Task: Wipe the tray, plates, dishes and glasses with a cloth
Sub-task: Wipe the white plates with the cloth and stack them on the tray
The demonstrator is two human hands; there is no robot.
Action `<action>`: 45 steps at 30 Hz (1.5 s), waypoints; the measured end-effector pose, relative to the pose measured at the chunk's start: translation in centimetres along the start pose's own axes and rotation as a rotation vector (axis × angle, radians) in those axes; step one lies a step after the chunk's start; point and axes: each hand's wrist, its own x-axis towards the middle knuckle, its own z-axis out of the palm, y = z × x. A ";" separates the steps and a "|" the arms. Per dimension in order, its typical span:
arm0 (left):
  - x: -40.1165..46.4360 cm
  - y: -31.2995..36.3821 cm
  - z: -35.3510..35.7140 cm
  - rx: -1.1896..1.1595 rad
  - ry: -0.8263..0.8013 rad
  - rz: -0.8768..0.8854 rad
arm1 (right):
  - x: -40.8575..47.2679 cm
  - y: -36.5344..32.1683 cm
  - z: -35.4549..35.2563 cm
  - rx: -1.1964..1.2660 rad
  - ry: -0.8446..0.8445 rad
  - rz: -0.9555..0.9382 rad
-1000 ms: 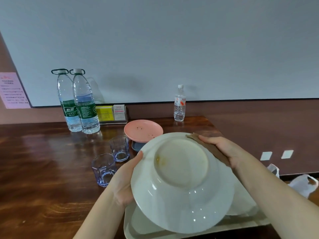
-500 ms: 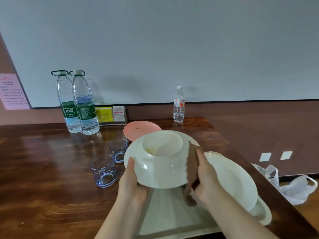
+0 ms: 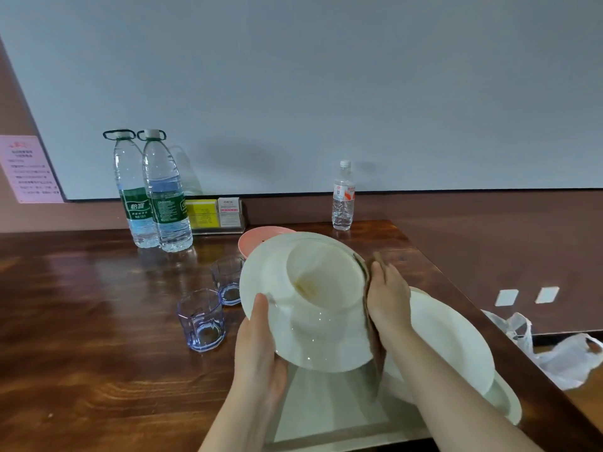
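1. Tilted further since half a second back: underside of the white dish [image 3: 313, 308] now faces the camera more squarely, with the cloth [image 3: 372, 321] slid along its right edge.
2. Standing untouched on the wooden surface [image 3: 81, 321] at left: two bluish glasses [image 3: 202, 319], probably light, hard and breakable; best taken round the side wall, not the lip.
3. Gripping the dish's left rim: left hand [image 3: 261, 353], thumb over the edge, fingers hidden behind.
4. Held up above the pale tray [image 3: 326, 415], clear of it: the dish itself, glossy, stiff, likely ceramic, so slippery and chip-prone; a yellowish smear shows inside the foot ring. Firmest hold judged at opposite rims.
5. Pressing the brown cloth against the right rim: right hand [image 3: 388, 298], fingers wrapped over the soft, pliable fabric.
6. Lying on the tray at right: a second white plate [image 3: 456, 340], partly behind the right forearm.
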 end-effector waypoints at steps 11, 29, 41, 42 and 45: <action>-1.2 -0.9 1.8 0.100 -0.115 0.064 | -3.4 -7.5 0.5 -0.704 -0.530 -0.848; -0.6 -0.1 0.1 -0.169 -0.077 -0.049 | -8.2 -2.3 -1.6 -0.857 -0.351 -0.960; -1.1 -0.1 -0.2 -0.075 -0.056 -0.068 | -3.8 -4.4 -1.7 -0.863 -0.409 -0.586; -1.1 0.0 -0.1 -0.077 -0.061 -0.064 | -4.0 -4.8 -1.1 -0.832 -0.429 -0.601; -0.9 -0.3 -0.2 -0.090 -0.053 -0.054 | -5.3 -5.4 0.3 -0.748 -0.495 -0.738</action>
